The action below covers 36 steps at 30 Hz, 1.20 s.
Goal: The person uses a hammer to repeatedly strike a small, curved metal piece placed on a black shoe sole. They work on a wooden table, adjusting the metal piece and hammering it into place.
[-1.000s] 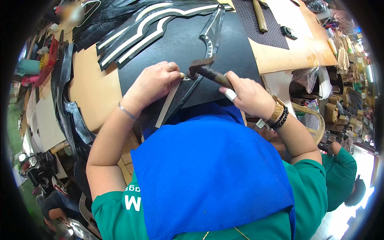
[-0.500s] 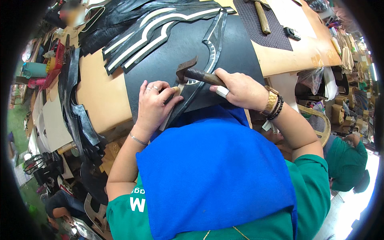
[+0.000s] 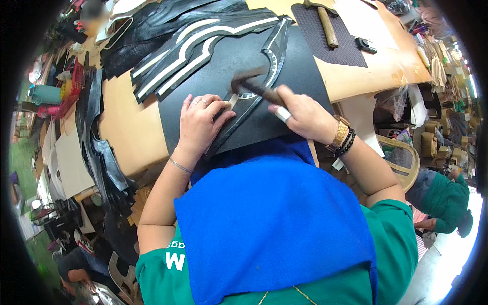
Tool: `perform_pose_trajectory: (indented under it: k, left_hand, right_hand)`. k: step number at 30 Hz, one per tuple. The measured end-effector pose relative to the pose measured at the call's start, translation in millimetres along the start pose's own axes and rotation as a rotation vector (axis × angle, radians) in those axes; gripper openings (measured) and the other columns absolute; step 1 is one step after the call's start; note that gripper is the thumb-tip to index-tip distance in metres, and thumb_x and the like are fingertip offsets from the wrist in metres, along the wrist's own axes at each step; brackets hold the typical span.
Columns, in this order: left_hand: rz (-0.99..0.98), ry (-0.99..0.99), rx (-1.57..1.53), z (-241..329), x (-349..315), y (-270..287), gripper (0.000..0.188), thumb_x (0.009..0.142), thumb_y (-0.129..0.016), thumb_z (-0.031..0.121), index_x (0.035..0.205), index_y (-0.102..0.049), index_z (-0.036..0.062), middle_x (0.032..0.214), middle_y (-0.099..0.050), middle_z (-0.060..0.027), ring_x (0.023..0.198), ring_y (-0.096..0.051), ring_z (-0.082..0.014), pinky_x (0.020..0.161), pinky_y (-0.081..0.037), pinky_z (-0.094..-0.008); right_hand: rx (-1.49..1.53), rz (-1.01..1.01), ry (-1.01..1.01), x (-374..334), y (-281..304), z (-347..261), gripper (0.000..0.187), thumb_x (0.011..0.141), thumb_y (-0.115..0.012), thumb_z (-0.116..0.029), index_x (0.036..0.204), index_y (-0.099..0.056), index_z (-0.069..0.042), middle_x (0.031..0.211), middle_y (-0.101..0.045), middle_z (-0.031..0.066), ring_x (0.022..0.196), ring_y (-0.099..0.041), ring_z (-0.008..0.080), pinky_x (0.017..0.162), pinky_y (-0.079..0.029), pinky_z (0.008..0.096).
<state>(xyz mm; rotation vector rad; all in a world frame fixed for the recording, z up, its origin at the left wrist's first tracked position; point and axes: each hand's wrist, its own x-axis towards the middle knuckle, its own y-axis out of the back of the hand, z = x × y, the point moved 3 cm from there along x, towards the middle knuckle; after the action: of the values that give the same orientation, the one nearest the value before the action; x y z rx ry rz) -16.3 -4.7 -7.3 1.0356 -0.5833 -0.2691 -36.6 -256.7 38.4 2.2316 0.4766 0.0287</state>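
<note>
My right hand [image 3: 311, 118] is closed around the handle of a hammer [image 3: 260, 89], whose head is smeared by motion just above a curved black leather piece [image 3: 243, 113]. A white tape wraps one finger of that hand. The leather piece runs from my body toward the far side, with a row of small pale notches along its inner curve. At its near end my left hand [image 3: 202, 122] pinches the edge between thumb and fingers, beside a pale strip [image 3: 233, 99]. The leather lies on a dark work board [image 3: 188, 109].
Several black pieces with white strips [image 3: 203, 41] lie at the far left of the board. A second hammer [image 3: 328, 28] rests on a textured dark mat [image 3: 305, 23], near a small black device [image 3: 366, 45]. Black leather strips [image 3: 91, 109] hang over the left table edge, near a red basket [image 3: 76, 81].
The hammer head has lifted slightly off the leather and blurred. My left hand has shifted a little, staying at the leather's edge.
</note>
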Motion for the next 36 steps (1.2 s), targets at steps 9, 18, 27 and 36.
perform_pose_trajectory:
  k: [9, 18, 27, 36]
  left_hand:
    - [0.086, 0.049, 0.132, -1.6, 21.4, -8.8, 0.04, 0.087, -0.076, 0.035, 0.116, -0.07, 0.0086, 0.118, -0.065, -0.0081, 0.105, -0.062, -0.0293, 0.094, -0.048, -0.0442]
    - [-0.098, 0.289, -0.351, -2.5, 35.5, -5.9, 0.032, 0.086, -0.076, 0.012, 0.115, -0.067, 0.0024, 0.097, -0.068, -0.0145, 0.087, -0.068, -0.0326, 0.081, -0.056, -0.0396]
    - [0.03, 0.016, -0.053, 13.1, 20.1, -8.3, 0.021, 0.091, -0.067, 0.009, 0.11, -0.07, 0.0002, 0.103, -0.064, -0.0154, 0.095, -0.065, -0.0337, 0.084, -0.054, -0.0409]
    - [-0.108, 0.201, -0.291, -2.4, 5.4, 12.4, 0.023, 0.09, -0.068, 0.008, 0.112, -0.07, 0.0009, 0.103, -0.065, -0.0155, 0.093, -0.067, -0.0336, 0.083, -0.054, -0.0397]
  right_hand:
    - [-0.254, -0.024, -0.07, 0.0, 2.6, 7.1, 0.035, 0.102, -0.053, -0.036, 0.108, -0.045, -0.003, 0.086, -0.067, 0.0278, 0.084, -0.066, 0.0485, 0.073, -0.052, 0.0572]
    - [-0.161, -0.039, -0.136, -2.6, -0.7, 10.4, 0.036, 0.102, -0.054, -0.037, 0.106, -0.044, -0.003, 0.086, -0.068, 0.0275, 0.084, -0.066, 0.0482, 0.074, -0.052, 0.0557]
    - [-0.067, 0.123, 0.006, 20.9, 1.2, 4.1, 0.033, 0.101, -0.06, -0.032, 0.113, -0.046, -0.004, 0.086, -0.066, 0.0272, 0.086, -0.064, 0.0497, 0.071, -0.049, 0.0536]
    - [-0.135, 0.119, 0.083, 23.5, 6.5, 2.4, 0.033, 0.101, -0.058, -0.035, 0.112, -0.047, -0.005, 0.086, -0.068, 0.0257, 0.083, -0.066, 0.048, 0.068, -0.052, 0.054]
